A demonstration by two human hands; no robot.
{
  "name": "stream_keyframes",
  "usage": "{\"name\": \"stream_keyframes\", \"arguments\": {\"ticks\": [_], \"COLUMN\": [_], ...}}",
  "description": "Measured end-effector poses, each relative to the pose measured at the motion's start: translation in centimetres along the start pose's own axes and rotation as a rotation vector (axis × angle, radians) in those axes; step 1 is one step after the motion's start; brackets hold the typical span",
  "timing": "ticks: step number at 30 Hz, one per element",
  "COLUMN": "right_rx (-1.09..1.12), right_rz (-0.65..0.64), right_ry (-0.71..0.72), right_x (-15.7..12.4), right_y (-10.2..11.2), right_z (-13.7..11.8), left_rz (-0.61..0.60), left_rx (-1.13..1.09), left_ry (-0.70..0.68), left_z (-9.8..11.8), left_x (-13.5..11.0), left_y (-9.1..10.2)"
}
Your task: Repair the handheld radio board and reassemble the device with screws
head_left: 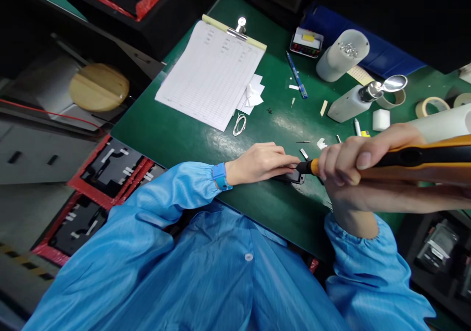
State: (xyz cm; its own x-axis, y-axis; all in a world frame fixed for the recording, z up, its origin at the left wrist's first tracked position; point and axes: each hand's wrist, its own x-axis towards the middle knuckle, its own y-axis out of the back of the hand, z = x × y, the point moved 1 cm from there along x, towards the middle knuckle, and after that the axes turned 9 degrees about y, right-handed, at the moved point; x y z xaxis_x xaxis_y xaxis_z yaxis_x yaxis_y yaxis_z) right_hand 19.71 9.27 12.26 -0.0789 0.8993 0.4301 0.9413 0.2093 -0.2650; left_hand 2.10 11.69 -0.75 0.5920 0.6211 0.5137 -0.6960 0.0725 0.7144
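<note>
My right hand (349, 166) is wrapped round an orange and black electric screwdriver (412, 155), its thumb along the top. The tool lies almost level, and its black tip points left at a small dark device (295, 176), flat and phone-like, on the green table. Whether the bit touches it I cannot tell. My left hand (262, 162) keeps the device against the table, fingers stretched over it and pressed together, fingertips close to the tip. The hand covers most of the device. A small white piece (303, 153) and a thin metal rod (303, 141) lie just beyond it.
A clipboard with a paper form (213, 76) lies at the back left beside a coiled white cable (239, 124). Behind are a blue pen (296, 75), a white cup (342, 55), a dispenser bottle (349, 103) and a tape roll (431, 107). The green table (176, 120) has its edge near me.
</note>
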Motion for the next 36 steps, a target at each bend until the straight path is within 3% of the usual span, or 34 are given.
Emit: {"name": "stream_keyframes", "arguments": {"ticks": [5,11,17,24,29,36], "right_rx": [0.041,0.108,0.076,0.044,0.001,0.057], "right_rz": [-0.002,-0.113,-0.04,-0.085,-0.039,-0.088], "right_ry": [0.057,0.142,0.136,0.233,0.235,0.236], "right_x": [0.3,0.4,-0.1,0.6,1.0,1.0], "right_y": [0.3,1.0,0.5,1.2,0.4,-0.4], "right_z": [0.9,1.2,1.4,1.6,1.2,0.5], "left_rz": [-0.02,-0.115,-0.181,-0.108,-0.075,-0.06], "left_rx": [-0.052,-0.205,-0.403,-0.497,-0.5,-0.454], "left_ry": [0.038,0.158,0.244,0.262,0.26,0.229], "left_z": [-0.1,-0.2,0.0,0.0,0.0,0.0], "left_x": [0.0,0.0,0.5,0.7,0.6,0.5], "left_y": [0.1,0.1,1.2,1.9,1.8,1.6]}}
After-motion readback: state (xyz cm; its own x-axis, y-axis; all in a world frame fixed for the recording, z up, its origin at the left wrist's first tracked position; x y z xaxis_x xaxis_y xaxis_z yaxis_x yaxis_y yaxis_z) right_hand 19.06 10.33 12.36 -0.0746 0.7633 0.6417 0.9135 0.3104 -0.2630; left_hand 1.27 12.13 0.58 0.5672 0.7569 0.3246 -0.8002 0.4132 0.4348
